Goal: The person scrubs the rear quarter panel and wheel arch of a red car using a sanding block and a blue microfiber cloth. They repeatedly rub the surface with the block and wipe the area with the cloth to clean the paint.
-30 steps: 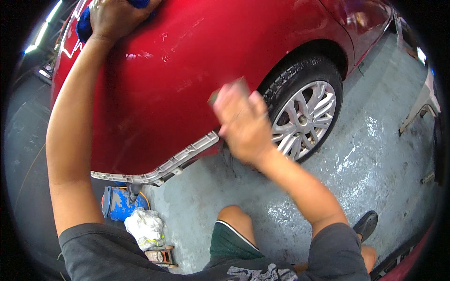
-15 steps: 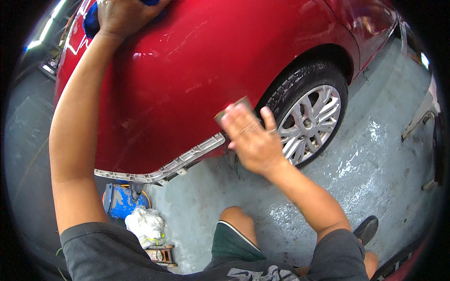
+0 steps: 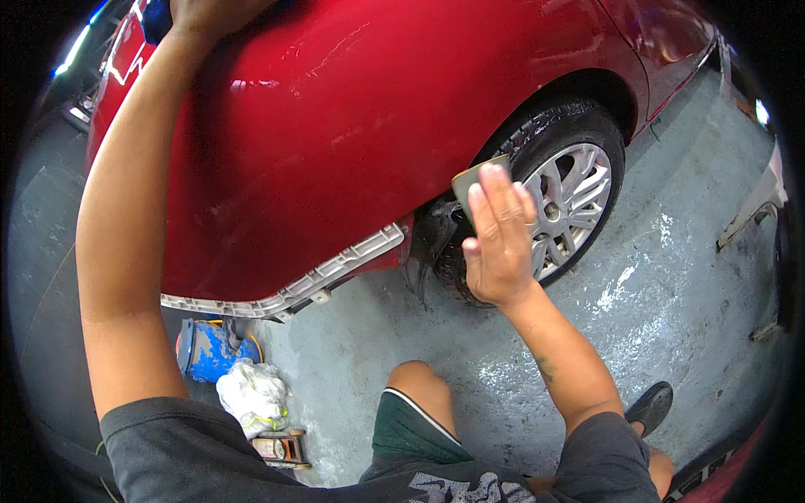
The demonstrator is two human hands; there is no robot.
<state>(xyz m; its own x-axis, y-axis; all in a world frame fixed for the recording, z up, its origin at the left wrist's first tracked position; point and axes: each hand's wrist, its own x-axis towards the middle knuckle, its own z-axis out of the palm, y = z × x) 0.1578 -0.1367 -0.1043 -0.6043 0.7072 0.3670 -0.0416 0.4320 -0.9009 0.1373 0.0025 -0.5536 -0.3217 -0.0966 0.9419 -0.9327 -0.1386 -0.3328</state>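
Note:
My right hand [image 3: 501, 230] holds a piece of sandpaper [image 3: 464, 186], greenish grey with a tan edge, under its straight fingers. It is at the wheel-arch edge of a red car panel [image 3: 327, 159], in front of the tire [image 3: 579, 126] and silver wheel [image 3: 579, 193]. Whether the sandpaper touches the panel I cannot tell. At the upper left my left hand [image 3: 214, 12] rests high on the panel over a blue cloth [image 3: 157, 21]; its fingertips are cut off by the frame. Pale scuffs and water drops show on the red paint.
A white plastic bracket [image 3: 344, 264] runs along the panel's lower edge. Below it on the wet grey floor [image 3: 344, 352] stand a blue container [image 3: 210, 352], a crumpled white plastic bag [image 3: 253, 394] and a floor jack [image 3: 285, 450]. A white part [image 3: 750, 210] stands at the right.
My right hand has moved right with the sandpaper, from the panel's lower corner to the wheel arch. My left hand has shifted slightly upward in the picture with the blue cloth.

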